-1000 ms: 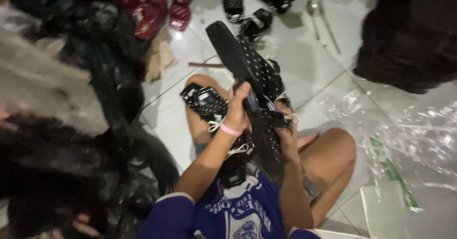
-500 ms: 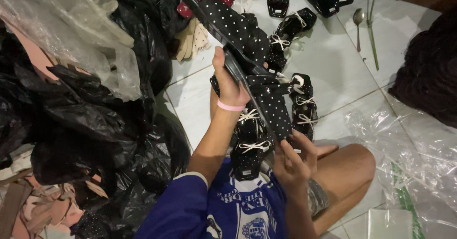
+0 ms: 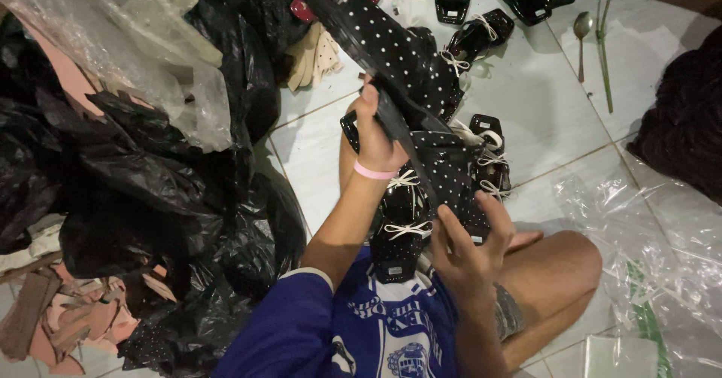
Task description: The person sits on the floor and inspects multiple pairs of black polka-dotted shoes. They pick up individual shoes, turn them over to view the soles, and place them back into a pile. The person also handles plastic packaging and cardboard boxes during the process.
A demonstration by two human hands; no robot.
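Black white-dotted fabric strip: I see the left hand clenched around its middle, the right hand half-open, fingertips on its lower end, above glossy white floor tiles.

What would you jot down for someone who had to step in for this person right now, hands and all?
Left hand: gripping a long black strip of white-dotted material, raised over the lap.
Right hand: fingers spread on the strip's lower end, by the knee; not clearly gripping.
On the lap: a row of small black dotted sandals with white bows.
More sandals lie on the tiled floor ahead; a spoon lies beyond them.
Left side: black plastic bags. Right side: clear plastic sheet.
Done: several sandals already carry bows.
Left: the strip is uncut, in one piece, in hand.
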